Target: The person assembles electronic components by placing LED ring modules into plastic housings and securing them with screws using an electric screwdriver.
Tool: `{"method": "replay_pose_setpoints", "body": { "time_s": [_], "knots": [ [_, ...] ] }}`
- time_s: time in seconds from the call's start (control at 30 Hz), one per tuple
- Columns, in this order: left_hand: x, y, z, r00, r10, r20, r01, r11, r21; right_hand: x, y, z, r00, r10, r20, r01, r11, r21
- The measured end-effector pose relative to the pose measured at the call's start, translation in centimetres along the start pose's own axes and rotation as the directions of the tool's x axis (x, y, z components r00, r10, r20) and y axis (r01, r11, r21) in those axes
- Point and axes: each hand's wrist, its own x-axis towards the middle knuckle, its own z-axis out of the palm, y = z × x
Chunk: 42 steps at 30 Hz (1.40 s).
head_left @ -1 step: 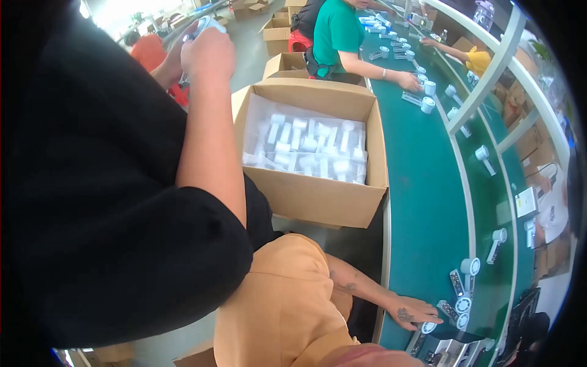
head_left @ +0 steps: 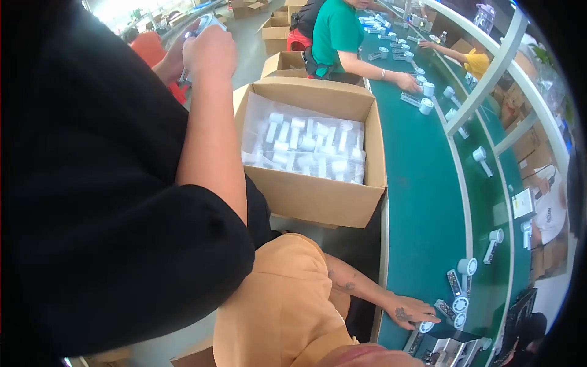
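At the upper left, my right hand (head_left: 211, 52) is closed round a light blue and white handheld fan (head_left: 208, 24), its round head showing above the fingers. My left hand (head_left: 172, 61) is on the other side of the same fan, mostly hidden behind my right hand and black sleeve. A narrow part of the fan shows below, between the two hands. Below and right of my hands stands an open cardboard box (head_left: 318, 196). Inside it, pale handheld fans (head_left: 306, 144) lie under a translucent plastic sheet.
A green conveyor belt (head_left: 422, 177) runs along the right, carrying several fans (head_left: 483, 160). A co-worker in orange (head_left: 275, 306) sits close by, one hand (head_left: 413, 311) on a fan. Another in green (head_left: 337, 37) reaches onto the belt. White frame posts (head_left: 486, 76) stand over it.
The whole view has shifted very slightly. My hands keep their hold on the fan, and the right one looks less blurred.
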Motion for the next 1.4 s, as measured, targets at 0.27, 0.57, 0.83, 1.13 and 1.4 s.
{"method": "replay_pose_setpoints", "body": {
  "time_s": [0.27,0.57,0.83,1.13,1.4],
  "knots": [
    [-0.4,-0.2,0.1,0.999,-0.036,0.021,0.036,0.999,0.011,1.0,-2.2,5.5,1.000,-0.004,-0.015,0.000,0.965,-0.263],
    [-0.1,0.1,-0.5,0.995,-0.084,0.058,0.084,0.996,0.000,1.7,0.1,2.6,0.998,-0.066,0.016,0.067,0.998,-0.015],
    [-0.2,-0.1,-0.4,0.998,-0.050,0.047,0.051,0.999,-0.004,0.1,-1.9,2.9,0.994,0.026,-0.110,-0.052,0.968,-0.246],
    [-0.3,-0.4,0.1,0.999,-0.038,0.030,0.039,0.999,-0.026,-0.8,-2.9,2.6,0.999,-0.030,0.017,0.031,0.999,-0.021],
    [-0.6,0.2,-0.2,0.998,-0.054,-0.025,0.051,0.991,-0.127,-1.1,-4.1,4.9,0.994,0.081,-0.073,-0.093,0.978,-0.188]
  ]
}}
